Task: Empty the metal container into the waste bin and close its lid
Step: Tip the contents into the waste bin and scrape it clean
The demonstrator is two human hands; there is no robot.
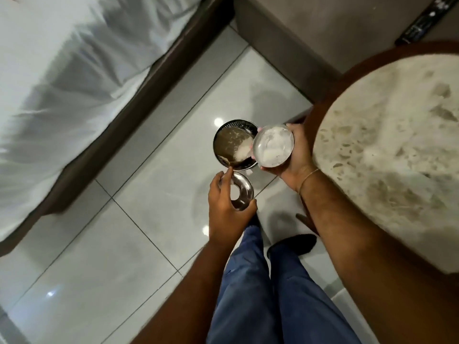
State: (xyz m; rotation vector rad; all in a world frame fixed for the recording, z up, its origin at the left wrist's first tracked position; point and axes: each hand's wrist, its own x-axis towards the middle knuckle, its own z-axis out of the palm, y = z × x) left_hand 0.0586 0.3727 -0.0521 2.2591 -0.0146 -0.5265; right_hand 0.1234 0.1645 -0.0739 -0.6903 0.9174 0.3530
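Note:
My right hand [296, 155] grips a round metal container [273, 146] from its right side, its open mouth facing up and showing white crumpled material inside. It hovers over the right rim of a small perforated metal waste bin [233, 145] standing on the floor, which holds brownish and white waste. My left hand [226, 209] holds a shiny ring-shaped metal lid [242, 192] with a round central hole, just below and in front of the bin.
A round stone-topped table [392, 145] with a dark wooden rim is close on the right. A bed with white sheets [62, 83] and a dark frame runs along the left. My legs in blue jeans [260, 281] stand on the glossy tiled floor [124, 244].

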